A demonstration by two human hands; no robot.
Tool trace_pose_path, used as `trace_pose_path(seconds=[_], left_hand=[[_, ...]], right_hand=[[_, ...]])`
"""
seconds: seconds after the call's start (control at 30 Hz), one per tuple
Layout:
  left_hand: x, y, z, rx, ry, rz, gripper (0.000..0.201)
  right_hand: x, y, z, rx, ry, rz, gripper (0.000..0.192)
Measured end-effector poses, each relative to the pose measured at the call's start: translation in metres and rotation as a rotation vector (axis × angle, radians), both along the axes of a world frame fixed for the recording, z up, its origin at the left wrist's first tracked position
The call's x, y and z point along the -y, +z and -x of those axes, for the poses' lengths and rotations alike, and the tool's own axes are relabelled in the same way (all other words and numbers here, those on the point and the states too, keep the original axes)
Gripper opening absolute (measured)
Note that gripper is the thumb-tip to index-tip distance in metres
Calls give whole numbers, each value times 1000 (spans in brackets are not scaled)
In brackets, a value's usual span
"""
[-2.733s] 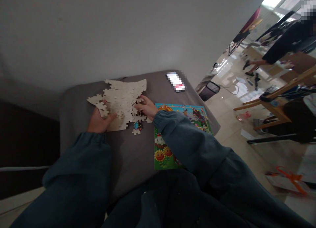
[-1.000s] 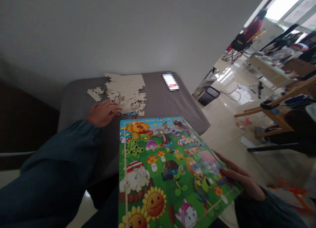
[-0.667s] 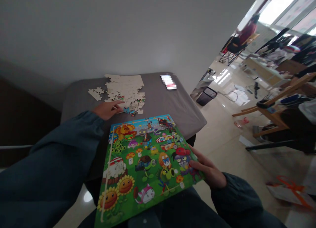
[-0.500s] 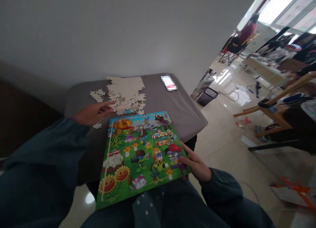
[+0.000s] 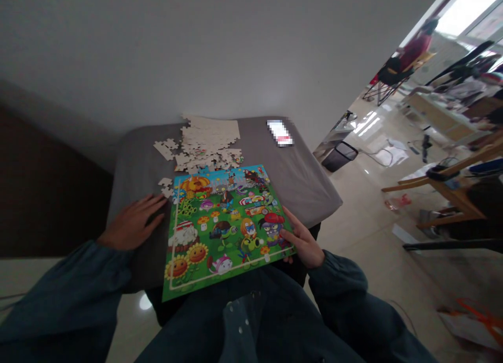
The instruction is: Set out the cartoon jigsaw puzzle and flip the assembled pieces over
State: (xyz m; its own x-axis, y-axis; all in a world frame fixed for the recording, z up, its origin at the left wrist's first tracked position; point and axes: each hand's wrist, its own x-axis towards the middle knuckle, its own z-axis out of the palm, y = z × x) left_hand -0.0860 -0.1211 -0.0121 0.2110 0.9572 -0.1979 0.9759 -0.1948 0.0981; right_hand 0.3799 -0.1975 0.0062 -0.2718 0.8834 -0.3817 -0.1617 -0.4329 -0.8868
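A green jigsaw puzzle board printed with cartoon plants and zombies lies partly on the grey-covered table, its near edge jutting out over my lap. My right hand grips its right edge, thumb on top and fingers below. Flat on the cloth to the board's left rests my left hand, fingers stretched out and holding nothing. Its fingertips are close to a few loose puzzle pieces. Beyond the board's far edge spreads a heap of puzzle pieces, mostly pale backs upward.
A phone with a blurred screen lies at the back right of the table. The wall rises behind it. On the floor to the right stand a dark bin and a wooden chair. Someone in red sits farther off.
My left hand has moved from beside the piece heap back toward me and down onto the cloth. The board's near edge has shifted slightly away from me, with my right hand still gripping it.
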Motion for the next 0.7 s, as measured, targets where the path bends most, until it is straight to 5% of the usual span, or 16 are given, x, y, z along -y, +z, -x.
trace_pose_path(seconds=[0.17,0.37,0.57,0.7], left_hand=[[-10,-2,-9,-73,58,-2,73],[-59,-2,-24,-31,17,-5,67],[-118,13,-44,23,-68,14,60],[-129,38,-38,83,-83,27,56]], right_hand=[[5,7,-20,6,33,37,103],[21,18,-52,33,74,100,104],[18,7,-29,5,54,63,106],[12,4,-12,-10,21,23,106]])
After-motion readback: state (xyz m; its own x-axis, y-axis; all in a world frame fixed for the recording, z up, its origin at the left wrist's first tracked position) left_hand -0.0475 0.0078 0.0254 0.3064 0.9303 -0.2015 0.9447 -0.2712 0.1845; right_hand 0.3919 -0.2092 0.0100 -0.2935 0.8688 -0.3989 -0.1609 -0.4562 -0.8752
